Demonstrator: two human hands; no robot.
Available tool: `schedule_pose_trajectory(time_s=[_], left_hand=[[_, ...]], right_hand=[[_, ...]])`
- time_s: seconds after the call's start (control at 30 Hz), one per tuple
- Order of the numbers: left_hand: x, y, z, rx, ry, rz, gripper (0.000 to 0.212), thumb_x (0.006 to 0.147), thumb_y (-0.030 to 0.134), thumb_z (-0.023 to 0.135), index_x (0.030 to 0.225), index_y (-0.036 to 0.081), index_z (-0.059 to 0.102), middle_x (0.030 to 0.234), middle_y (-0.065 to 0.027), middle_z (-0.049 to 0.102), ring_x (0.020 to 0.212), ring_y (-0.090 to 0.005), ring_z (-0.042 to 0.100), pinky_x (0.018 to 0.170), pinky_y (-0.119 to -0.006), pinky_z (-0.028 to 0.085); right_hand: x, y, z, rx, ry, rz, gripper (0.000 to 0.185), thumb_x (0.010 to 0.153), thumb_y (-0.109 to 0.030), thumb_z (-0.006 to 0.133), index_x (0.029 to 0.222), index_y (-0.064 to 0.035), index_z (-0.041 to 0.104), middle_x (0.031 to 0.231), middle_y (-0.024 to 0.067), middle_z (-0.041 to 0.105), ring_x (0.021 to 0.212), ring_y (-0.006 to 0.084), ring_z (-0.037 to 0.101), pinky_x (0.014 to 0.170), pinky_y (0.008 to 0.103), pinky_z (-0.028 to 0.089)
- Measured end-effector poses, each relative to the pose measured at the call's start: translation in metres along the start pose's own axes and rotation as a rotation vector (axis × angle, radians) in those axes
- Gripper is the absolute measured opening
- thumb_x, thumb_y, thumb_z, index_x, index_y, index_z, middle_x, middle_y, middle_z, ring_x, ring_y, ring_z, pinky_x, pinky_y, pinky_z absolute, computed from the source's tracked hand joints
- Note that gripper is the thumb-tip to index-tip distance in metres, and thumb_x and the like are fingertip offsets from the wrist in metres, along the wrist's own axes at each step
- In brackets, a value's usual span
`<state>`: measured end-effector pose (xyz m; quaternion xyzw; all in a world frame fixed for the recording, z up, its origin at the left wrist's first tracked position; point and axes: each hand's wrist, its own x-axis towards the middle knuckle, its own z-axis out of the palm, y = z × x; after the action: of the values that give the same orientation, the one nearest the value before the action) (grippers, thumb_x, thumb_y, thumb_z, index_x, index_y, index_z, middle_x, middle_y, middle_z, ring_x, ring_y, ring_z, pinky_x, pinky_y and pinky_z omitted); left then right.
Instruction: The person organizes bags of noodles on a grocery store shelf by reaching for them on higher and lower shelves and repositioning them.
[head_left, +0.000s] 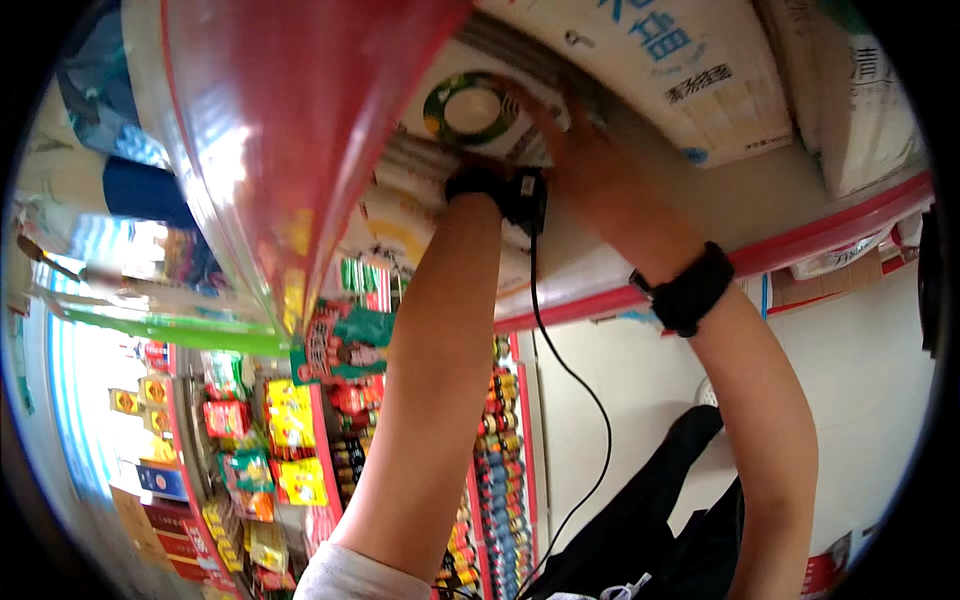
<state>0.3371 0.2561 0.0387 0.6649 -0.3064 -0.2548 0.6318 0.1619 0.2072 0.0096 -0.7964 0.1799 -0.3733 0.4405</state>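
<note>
On a grey shelf (675, 176) lies a whitish packet (525, 135) with a green ring printed around a pale circle (471, 111). My right hand (581, 161) reaches over the packet's right side, its fingers apart and blurred; I cannot tell whether they grip it. My left hand (480, 163) is at the packet's near edge, mostly hidden beyond the wrist and in shadow. A black strap with a small cabled device (529, 201) is on the left wrist. Another black strap (690, 291) wraps the right forearm.
White packets of dried noodles (720, 82) stand on the right. A glossy red shelf strip (300, 90) looms close at upper left. The shelf's red front edge (825, 225) runs below my right hand. Racks of bottles (502, 480) and bagged goods (292, 420) stand lower left. A black cable (600, 405) hangs down.
</note>
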Motion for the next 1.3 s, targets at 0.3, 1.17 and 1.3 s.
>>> schedule_pose_trajectory(time_s=[0.3,1.17,1.3], left_hand=[[0.012,0.02,0.017,0.027,-0.075,-0.014,0.067,0.088,0.055,0.041,0.135,0.009,0.032,0.139,-0.0085,0.033,0.125,-0.0249,0.032,0.105,-0.036,0.024],[0.031,0.064,0.03,-0.003,-0.167,0.197,0.067,0.087,0.054,0.046,0.134,0.008,0.034,0.136,-0.0089,0.036,0.123,-0.0246,0.036,0.103,-0.036,0.028],[0.029,0.073,0.028,0.003,-0.146,0.26,0.067,0.087,0.054,0.046,0.134,0.008,0.034,0.136,-0.009,0.037,0.122,-0.0246,0.037,0.103,-0.036,0.029]], right_hand=[[0.001,-0.007,0.006,0.062,0.025,-0.076,0.087,0.072,0.005,0.057,0.143,-0.0185,0.014,0.146,0.0241,0.007,0.095,0.0422,0.057,0.065,0.0388,0.055],[0.01,-0.003,0.011,-0.71,0.22,-0.248,0.09,0.067,0.01,0.054,0.141,-0.0295,0.023,0.15,0.0008,0.011,0.123,0.0437,0.034,0.097,0.0455,0.042],[0.015,-0.013,0.017,-0.864,0.239,-0.233,0.078,0.074,-0.002,0.057,0.141,-0.0263,0.026,0.151,-0.0008,0.003,0.125,0.0395,0.034,0.098,0.0449,0.04]])
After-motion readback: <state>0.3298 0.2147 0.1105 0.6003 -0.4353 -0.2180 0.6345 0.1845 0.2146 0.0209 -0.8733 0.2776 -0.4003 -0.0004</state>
